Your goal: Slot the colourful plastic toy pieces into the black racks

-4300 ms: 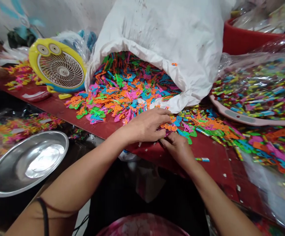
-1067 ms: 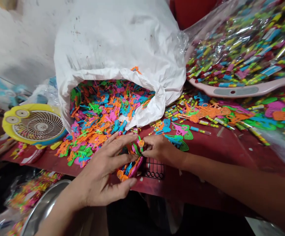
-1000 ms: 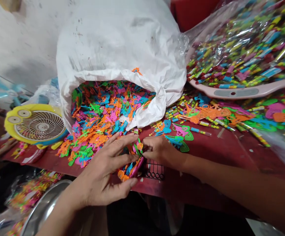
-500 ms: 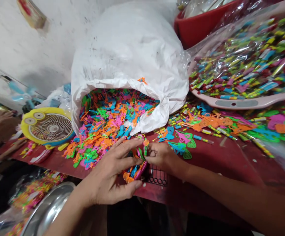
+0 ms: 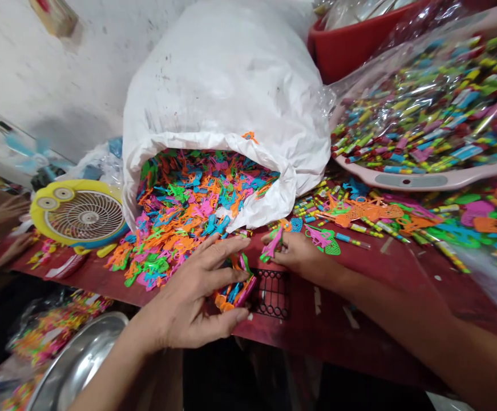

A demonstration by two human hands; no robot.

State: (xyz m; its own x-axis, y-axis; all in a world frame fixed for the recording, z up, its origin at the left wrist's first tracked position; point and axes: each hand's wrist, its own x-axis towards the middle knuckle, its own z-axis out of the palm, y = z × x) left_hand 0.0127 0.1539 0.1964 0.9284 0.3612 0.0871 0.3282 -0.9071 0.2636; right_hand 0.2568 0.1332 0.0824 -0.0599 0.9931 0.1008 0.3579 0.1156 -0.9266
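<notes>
My left hand [image 5: 197,297] grips a bundle of small coloured plastic toys [image 5: 233,291] between thumb and fingers at the near edge of the red table [image 5: 359,297]. My right hand [image 5: 299,257] lies just to its right and pinches a pink and green plastic piece [image 5: 271,248]. Behind both hands a big white sack [image 5: 226,85] lies on its side, spilling a heap of orange, pink, blue and green plastic toys [image 5: 180,228] onto the table. A black grid marking [image 5: 271,294] shows on the table between my hands.
A yellow face-shaped fan [image 5: 79,214] stands at the left. A pink tray [image 5: 419,177] under clear plastic holds coloured sticks at the right, with a red tub [image 5: 342,45] behind. A steel bowl [image 5: 72,365] sits low left. Another person's hands [image 5: 0,222] are at the far left.
My right hand has drawn away from the bundle to the right and now holds a pink and green piece. My left hand keeps the bundle in the same spot.
</notes>
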